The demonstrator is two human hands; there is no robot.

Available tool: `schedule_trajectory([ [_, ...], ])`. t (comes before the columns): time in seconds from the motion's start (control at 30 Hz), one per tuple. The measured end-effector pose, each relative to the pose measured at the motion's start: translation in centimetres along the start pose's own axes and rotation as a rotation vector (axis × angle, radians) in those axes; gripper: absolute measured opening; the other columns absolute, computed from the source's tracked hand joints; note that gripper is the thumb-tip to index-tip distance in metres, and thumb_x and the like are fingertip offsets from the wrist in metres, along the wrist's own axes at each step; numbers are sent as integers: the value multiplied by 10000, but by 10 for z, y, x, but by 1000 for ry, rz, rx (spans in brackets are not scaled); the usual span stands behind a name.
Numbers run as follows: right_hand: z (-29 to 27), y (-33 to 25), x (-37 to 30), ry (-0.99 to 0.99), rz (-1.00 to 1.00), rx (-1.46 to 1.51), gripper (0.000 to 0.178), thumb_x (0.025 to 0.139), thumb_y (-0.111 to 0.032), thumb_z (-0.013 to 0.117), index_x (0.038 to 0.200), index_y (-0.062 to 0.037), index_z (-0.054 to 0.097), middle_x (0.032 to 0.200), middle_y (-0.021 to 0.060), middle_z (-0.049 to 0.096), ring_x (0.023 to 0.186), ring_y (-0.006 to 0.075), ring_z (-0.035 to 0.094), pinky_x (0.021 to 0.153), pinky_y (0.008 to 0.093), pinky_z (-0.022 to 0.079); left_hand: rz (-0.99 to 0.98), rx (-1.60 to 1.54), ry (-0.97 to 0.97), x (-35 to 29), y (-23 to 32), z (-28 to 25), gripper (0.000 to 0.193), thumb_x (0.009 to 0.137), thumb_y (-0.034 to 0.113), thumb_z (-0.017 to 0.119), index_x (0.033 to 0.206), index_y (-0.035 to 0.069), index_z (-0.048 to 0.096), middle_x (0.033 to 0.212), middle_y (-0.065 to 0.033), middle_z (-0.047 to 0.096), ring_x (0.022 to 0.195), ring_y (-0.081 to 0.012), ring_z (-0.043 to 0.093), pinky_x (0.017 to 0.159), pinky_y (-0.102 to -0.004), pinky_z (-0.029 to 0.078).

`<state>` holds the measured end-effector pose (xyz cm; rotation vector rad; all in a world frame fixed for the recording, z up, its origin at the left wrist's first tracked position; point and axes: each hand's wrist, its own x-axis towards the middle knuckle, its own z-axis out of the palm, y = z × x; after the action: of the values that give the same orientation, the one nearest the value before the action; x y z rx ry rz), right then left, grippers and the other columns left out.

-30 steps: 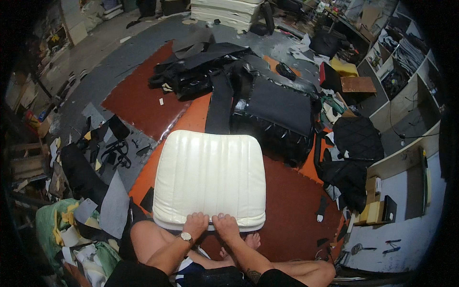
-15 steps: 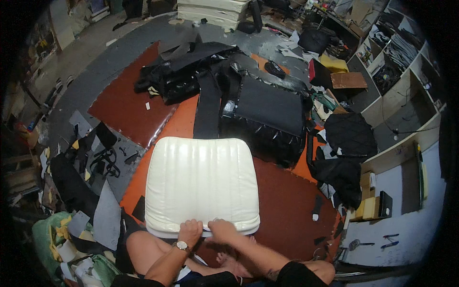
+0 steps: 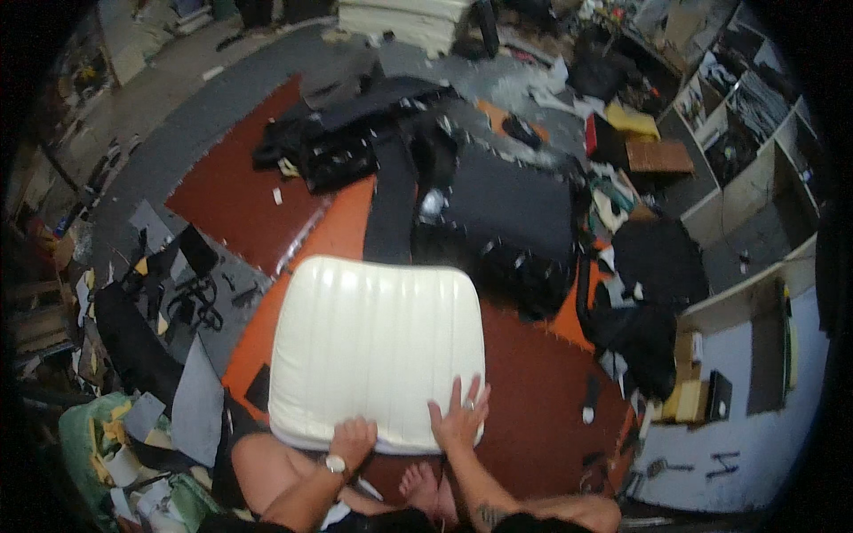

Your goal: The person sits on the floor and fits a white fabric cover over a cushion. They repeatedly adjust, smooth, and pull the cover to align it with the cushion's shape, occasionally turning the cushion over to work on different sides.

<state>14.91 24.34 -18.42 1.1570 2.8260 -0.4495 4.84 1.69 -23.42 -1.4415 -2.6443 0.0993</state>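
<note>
A cream-white padded seat cushion (image 3: 378, 342) with stitched ribs and a shiny cover lies flat in front of my crossed legs. My left hand (image 3: 355, 437), with a watch on the wrist, is at the middle of its near edge. The fingers are curled over that edge, and what lies under them is hidden. My right hand (image 3: 460, 419) rests on top near the cushion's near right corner, palm down and fingers spread. It wears a ring and holds nothing.
Beyond the cushion sit a large black upholstered piece (image 3: 511, 204) and a heap of black material (image 3: 342, 147). Grey and black scraps (image 3: 197, 404) and a green sack (image 3: 84, 453) lie at left. Open shelving (image 3: 746, 213) and a pale board with hand tools (image 3: 702, 466) stand at right.
My right hand has left the near edge beside my left hand, moved right, and spread its fingers on the cushion top. My left hand stays at the edge.
</note>
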Motion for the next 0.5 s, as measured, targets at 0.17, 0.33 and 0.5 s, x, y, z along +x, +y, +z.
schedule_trajectory([
  [0.17, 8, -7, 22, 45, -51, -8, 837, 954, -562, 660, 1620, -113, 421, 1747, 249, 120, 1563, 539, 109, 1200, 680, 215, -18, 23, -18, 1, 3, -1, 110, 854, 201, 634, 803, 187, 538, 755, -17, 516, 706, -195, 582, 558, -365, 432],
  [0.33, -9, -18, 28, -116, 36, -26, 881, 968, -553, 642, 1660, -104, 333, 1751, 266, 54, 1576, 551, 35, 1225, 716, 114, -79, -28, 11, 4, 8, 0, 111, 854, 210, 643, 794, 190, 551, 743, -11, 522, 684, -188, 593, 550, -368, 444],
  [0.5, -45, -112, 78, 133, -435, 251, 913, 951, -433, 691, 1673, -71, 265, 1737, 307, 80, 1582, 575, 27, 1203, 758, 88, -115, -18, 38, 1, 13, 6, 118, 845, 223, 649, 782, 212, 549, 744, 5, 515, 690, -168, 589, 537, -359, 418],
])
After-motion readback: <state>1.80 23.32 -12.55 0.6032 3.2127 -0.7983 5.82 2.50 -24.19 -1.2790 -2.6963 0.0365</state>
